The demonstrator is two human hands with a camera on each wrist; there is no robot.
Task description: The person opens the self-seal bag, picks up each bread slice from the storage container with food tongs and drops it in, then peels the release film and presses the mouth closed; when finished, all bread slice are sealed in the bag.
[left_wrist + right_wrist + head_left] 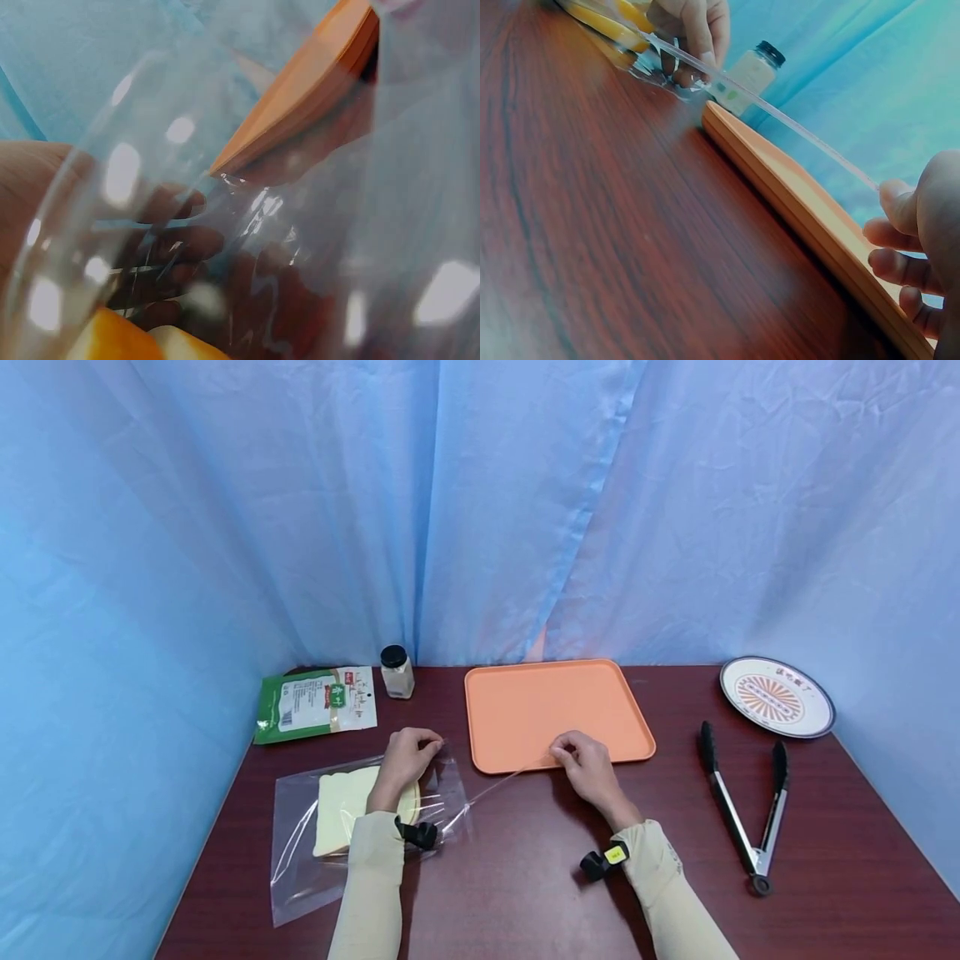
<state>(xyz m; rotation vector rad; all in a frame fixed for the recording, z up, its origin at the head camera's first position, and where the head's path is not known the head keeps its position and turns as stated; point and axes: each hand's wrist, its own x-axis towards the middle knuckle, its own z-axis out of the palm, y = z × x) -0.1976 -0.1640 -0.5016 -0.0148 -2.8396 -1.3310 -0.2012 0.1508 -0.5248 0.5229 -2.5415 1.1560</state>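
A clear plastic bag (296, 881) lies on the left of the table with sliced bread (337, 810) inside. My left hand (405, 764) reaches over the bread and pinches the bag's upper edge near its right end. In the left wrist view, glossy film partly covers the fingers (187, 244). From the bag's right end a thin clear strip (795, 126) stretches taut to my right hand (590, 770), which pinches its far end between thumb and forefinger. That hand is over the near edge of an orange tray (555, 710).
Behind the bag lie a green-and-white packet (318, 703) and a black-lidded jar (397, 672). Spread tongs (738, 818) rest at the right, with a patterned plate (795, 722) beyond them. Blue curtains (510, 510) enclose the table's back and sides.
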